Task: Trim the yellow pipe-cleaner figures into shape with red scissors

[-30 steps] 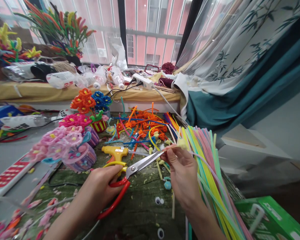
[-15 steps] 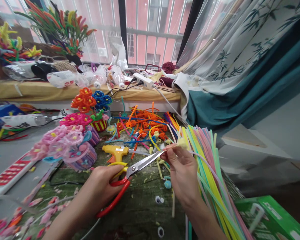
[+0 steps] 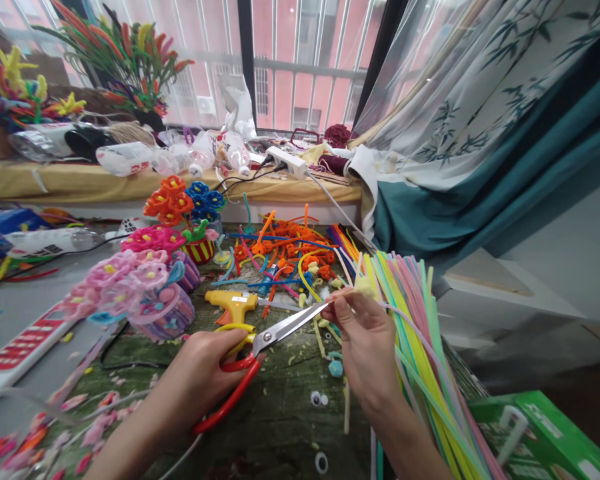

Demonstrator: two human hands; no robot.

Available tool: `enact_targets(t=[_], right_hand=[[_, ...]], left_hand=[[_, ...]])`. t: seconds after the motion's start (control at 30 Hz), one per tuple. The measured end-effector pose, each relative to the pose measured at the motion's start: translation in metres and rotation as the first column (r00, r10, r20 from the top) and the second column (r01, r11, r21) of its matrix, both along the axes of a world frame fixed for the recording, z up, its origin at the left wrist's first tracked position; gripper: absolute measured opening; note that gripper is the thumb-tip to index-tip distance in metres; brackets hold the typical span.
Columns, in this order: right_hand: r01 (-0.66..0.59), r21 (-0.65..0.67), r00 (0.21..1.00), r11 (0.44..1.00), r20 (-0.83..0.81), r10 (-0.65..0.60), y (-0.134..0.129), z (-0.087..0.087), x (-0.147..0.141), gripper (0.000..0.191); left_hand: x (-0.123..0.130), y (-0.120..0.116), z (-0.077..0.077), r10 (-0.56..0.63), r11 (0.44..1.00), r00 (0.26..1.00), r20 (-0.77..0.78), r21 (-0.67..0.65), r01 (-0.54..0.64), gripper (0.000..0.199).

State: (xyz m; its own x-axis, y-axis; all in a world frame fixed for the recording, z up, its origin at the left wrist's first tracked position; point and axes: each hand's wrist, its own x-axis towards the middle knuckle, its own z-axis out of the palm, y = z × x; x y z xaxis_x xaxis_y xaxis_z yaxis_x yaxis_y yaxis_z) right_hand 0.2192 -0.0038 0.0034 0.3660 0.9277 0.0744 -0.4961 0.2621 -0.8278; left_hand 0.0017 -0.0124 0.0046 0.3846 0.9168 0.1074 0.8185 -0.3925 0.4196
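Note:
My left hand [image 3: 213, 363] is closed around the handles of a pair of scissors [image 3: 285, 329] with one red and one yellow grip. Their blades point right and look nearly closed, the tips reaching the fingers of my right hand [image 3: 365, 337]. Pinched in that hand is a small pale yellow fuzzy piece [image 3: 364, 287], partly hidden by the fingers. Behind the scissors lies a yellow glue gun [image 3: 233, 305]. A light blue pompom [image 3: 335, 369] and several googly eyes [image 3: 321, 463] lie on the dark green tabletop between my forearms.
A thick bundle of pastel pipe cleaners [image 3: 420, 347] lies at right, beside a green box [image 3: 545, 433]. Orange fuzzy pieces [image 3: 300, 240] are heaped at the back. Pink fuzzy flowers [image 3: 140, 280] stand at left near a white-and-red power strip [image 3: 25, 347].
Both hands, the scissors and the yellow piece keep almost the same position. The view has shifted very slightly.

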Motion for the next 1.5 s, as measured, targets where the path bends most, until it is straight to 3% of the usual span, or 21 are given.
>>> enact_targets(t=[0.63,1.17,1.5], right_hand=[[0.035,0.003,0.999,0.999,-0.005,-0.035,-0.0018,0.0007,-0.0019,0.015],[0.038,-0.016,0.999,0.999,-0.033,-0.039,-0.0021,0.0008,-0.003,0.017],[0.019,-0.026,1.0,0.999,-0.019,-0.02,-0.004,0.0036,-0.0049,0.016]], left_hand=[[0.0007,-0.0008,-0.0001,-0.004,1.0,0.998,0.056,-0.005,0.004,0.031],[0.0016,-0.0004,-0.0007,-0.007,1.0,1.0,0.016,0.013,0.007,0.031],[0.0061,0.0002,0.0048,0.03,0.999,0.993,0.112,-0.028,-0.027,0.037]])
